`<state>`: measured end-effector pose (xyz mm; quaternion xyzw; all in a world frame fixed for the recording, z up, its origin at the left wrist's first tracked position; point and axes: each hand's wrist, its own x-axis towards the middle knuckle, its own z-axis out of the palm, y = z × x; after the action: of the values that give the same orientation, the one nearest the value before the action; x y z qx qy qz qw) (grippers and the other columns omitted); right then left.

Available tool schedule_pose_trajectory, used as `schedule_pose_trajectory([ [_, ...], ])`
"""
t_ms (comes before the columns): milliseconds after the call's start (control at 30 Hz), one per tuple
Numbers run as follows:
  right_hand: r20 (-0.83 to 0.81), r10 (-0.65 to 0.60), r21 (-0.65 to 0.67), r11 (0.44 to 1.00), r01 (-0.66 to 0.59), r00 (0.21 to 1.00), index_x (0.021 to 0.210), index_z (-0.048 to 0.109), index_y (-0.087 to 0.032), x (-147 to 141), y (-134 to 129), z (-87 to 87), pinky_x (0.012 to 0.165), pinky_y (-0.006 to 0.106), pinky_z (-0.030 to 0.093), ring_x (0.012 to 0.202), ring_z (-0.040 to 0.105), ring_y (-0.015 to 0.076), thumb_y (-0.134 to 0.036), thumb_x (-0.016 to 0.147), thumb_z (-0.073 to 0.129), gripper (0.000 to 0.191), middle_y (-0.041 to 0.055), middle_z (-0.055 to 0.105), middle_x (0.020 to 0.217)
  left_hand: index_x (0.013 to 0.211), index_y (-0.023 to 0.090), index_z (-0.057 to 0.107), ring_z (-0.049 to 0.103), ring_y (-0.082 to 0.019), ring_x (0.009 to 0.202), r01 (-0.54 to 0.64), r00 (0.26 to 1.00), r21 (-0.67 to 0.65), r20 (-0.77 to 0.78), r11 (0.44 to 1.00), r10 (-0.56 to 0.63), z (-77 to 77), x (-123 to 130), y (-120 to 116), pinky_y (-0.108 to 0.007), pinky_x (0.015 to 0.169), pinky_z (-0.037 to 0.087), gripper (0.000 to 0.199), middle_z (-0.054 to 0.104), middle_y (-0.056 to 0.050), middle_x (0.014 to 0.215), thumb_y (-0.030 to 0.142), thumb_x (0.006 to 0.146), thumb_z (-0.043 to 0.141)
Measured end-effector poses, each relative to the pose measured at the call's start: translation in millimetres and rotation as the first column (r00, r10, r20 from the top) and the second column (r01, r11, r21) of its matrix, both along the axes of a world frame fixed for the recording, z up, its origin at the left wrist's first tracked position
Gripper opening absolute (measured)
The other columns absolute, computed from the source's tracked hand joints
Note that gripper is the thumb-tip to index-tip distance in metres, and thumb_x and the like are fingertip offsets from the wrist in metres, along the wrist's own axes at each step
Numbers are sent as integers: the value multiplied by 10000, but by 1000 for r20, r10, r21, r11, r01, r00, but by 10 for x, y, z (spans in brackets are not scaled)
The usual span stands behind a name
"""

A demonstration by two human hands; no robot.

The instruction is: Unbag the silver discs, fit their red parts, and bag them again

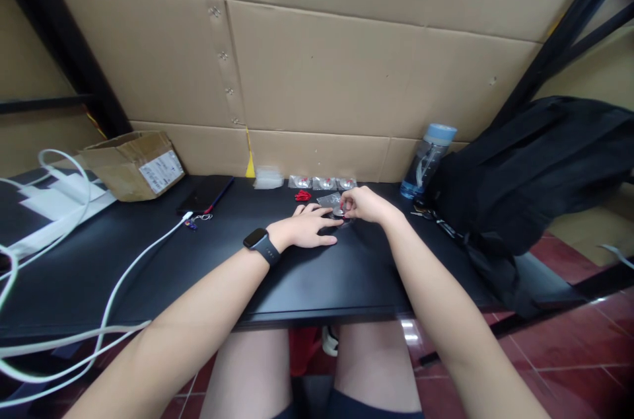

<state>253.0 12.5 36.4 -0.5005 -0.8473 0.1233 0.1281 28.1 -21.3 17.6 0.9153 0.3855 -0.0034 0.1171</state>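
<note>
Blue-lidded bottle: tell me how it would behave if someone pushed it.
The bottle stands tall and narrow, so a push near its lid would probably tip it. Its round body would likely roll once down, though the backpack beside it might stop it. It looks stiff-walled; how full, I can't tell.

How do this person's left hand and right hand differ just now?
The left hand is spread palm down, while the right hand bends its fingers into a pinch. The left wrist wears a dark watch; the right wrist is bare. Both hands are ungloved, their fingertips close together by clear plastic.
</note>
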Motion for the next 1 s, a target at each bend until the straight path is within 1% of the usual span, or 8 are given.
schedule_pose_trajectory([
  [233, 83, -203, 190, 964, 185, 976, 1062, 693, -294, -129, 8, -73, 675, 255, 408, 883, 666, 199, -301, 769, 832, 324, 9, 727, 987, 1483, 489, 452, 131, -400, 1527, 0, 1000, -6, -3, 1000, 0, -18, -8, 6, -666, 1172, 125, 570, 199, 24, 1690, 635, 935, 502],
  [433, 74, -292, 244, 932, 267, 954, 1108, 671, -274, -246, 16, -148, 717, 299, 444, 915, 679, 240, -315, 873, 692, 239, 53, 720, 1069, 1454, 470, 490, 142, -395, 1526, -5, 1000, -10, 11, 1000, 5, 10, -29, 7, -670, 1168, 119, 550, 264, -12, 1670, 625, 926, 513],
  [500, 33, -216, 188, 960, 206, 976, 1106, 676, -259, -198, 26, -126, 730, 290, 453, 887, 672, 223, -302, 831, 736, 285, 44, 719, 1019, 1343, 449, 582, 200, -385, 1506, -5, 999, 16, 36, 1000, 4, 44, -59, 15, -658, 1164, 156, 436, 396, 2, 1601, 500, 910, 571],
  [600, -96, 55, 78, 996, -47, 994, 1112, 689, -225, -43, 32, -50, 753, 261, 462, 827, 657, 176, -282, 792, 787, 340, 24, 716, 946, 1159, 342, 627, 321, -348, 1440, -11, 995, 74, 98, 997, 4, 81, -118, 33, -579, 1150, 255, 374, 615, -6, 1349, 240, 800, 616],
  [667, -188, 157, 75, 987, -146, 969, 1059, 718, -207, 55, 31, -3, 771, 257, 464, 814, 653, 160, -233, 881, 679, 183, 23, 723, 916, 1138, 291, 602, 422, -319, 1354, -25, 990, 124, 141, 992, 7, 78, -146, 44, -504, 1111, 330, 409, 654, -31, 1232, 168, 748, 603],
  [733, -200, 175, 68, 984, -164, 964, 979, 747, -199, 108, 35, 17, 770, 253, 462, 810, 650, 154, -110, 870, 614, 194, 24, 730, 901, 1189, 275, 588, 497, -302, 1251, -45, 987, 187, 162, 981, 14, 50, -150, 55, -462, 1052, 381, 432, 655, -57, 1200, 174, 769, 584],
  [867, -128, 151, -35, 987, -156, 980, 944, 777, -198, 77, 68, -26, 710, 237, 460, 754, 639, 149, -22, 679, 740, 320, 12, 726, 892, 1234, 286, 625, 519, -313, 1182, -99, 985, 294, 164, 951, 52, -22, -102, 75, -469, 1011, 382, 372, 656, -80, 1173, 290, 866, 564],
  [1000, -124, 125, -33, 991, -130, 984, 815, 778, -183, 49, 82, -54, 725, 252, 466, 740, 657, 162, -119, 746, 736, 103, 16, 735, 784, 1071, 289, 715, 523, -317, 1167, -123, 980, 279, 185, 952, 72, -39, -70, 83, -476, 1027, 354, 280, 674, -66, 1108, 305, 805, 631],
])
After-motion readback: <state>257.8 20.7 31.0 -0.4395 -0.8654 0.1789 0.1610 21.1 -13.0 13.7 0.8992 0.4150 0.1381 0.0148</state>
